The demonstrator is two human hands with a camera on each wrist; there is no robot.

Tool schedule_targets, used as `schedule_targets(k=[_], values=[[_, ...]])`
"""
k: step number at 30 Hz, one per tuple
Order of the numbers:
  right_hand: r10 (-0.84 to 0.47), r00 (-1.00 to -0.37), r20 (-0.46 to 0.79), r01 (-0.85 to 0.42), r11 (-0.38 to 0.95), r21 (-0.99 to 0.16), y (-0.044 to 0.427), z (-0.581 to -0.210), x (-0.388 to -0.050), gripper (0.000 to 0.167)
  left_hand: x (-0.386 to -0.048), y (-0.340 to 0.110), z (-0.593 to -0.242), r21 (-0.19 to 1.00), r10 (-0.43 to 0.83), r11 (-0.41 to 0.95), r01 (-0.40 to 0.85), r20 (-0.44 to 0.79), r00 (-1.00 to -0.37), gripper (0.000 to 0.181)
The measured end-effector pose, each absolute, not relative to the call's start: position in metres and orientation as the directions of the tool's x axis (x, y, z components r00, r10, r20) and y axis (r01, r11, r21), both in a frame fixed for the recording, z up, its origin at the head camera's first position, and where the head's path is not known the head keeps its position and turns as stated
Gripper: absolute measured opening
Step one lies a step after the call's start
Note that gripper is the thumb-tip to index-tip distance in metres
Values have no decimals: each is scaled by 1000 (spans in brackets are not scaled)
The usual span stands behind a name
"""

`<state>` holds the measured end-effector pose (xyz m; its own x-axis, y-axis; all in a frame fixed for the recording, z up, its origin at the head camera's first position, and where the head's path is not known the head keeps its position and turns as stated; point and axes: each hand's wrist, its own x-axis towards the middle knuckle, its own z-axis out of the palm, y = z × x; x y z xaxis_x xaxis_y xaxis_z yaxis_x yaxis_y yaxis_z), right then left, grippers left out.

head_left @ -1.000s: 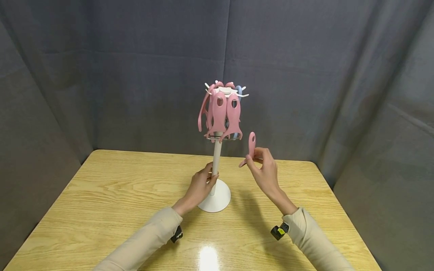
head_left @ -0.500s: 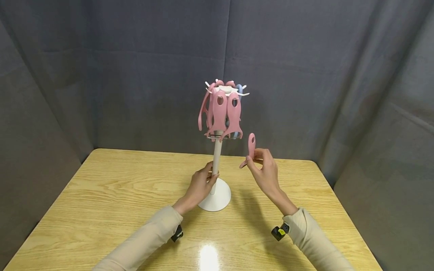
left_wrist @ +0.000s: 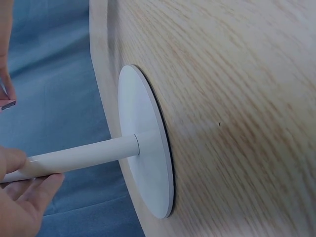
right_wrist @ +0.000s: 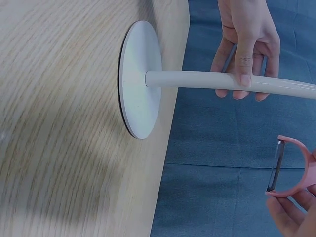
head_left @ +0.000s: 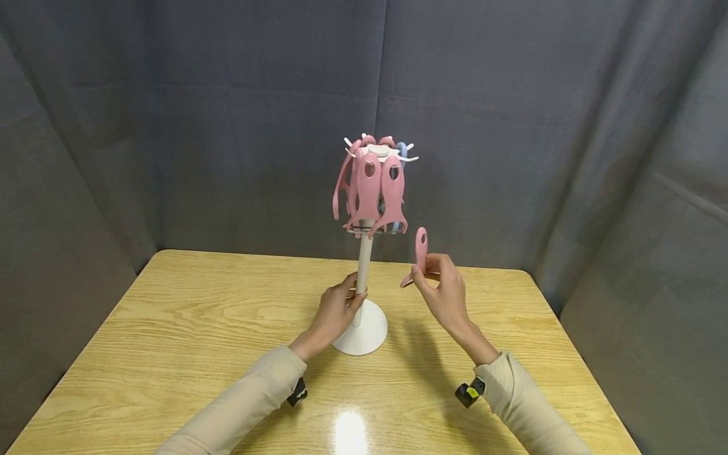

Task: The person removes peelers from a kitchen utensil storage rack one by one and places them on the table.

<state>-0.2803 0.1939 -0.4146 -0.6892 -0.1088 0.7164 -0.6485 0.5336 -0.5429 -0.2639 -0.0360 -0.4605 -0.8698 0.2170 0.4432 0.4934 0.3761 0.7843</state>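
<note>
L hand (head_left: 334,311) grips pole (head_left: 364,260), R hand (head_left: 446,294) pinches pink peeler (head_left: 421,248); blade (right_wrist: 276,165) shows in R-wrist cam, not head.

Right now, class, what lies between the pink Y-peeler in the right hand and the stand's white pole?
Nothing: the head view shows a bare gap between the pink Y-peeler and the white pole, with wooden tabletop and grey curtain behind.

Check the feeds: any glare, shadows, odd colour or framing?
Head view: bright glare on the near part of the table, soft shadow right of the white stand. Left wrist view: turned sideways, curtain bluer than in the head view. Right wrist view: sideways too, the pink peeler cut off by the right edge.
</note>
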Motion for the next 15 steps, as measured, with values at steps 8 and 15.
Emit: schedule_targets(k=[8, 15], values=[[-128, -697, 706, -643, 546, -536, 194, -417, -279, 19, -262, -36, -458, 793, 208, 366, 486, 440, -874, 42], [-129, -707, 696, -629, 565, -534, 194, -419, -277, 18, -262, -36, -458, 791, 212, 365, 491, 444, -871, 40]])
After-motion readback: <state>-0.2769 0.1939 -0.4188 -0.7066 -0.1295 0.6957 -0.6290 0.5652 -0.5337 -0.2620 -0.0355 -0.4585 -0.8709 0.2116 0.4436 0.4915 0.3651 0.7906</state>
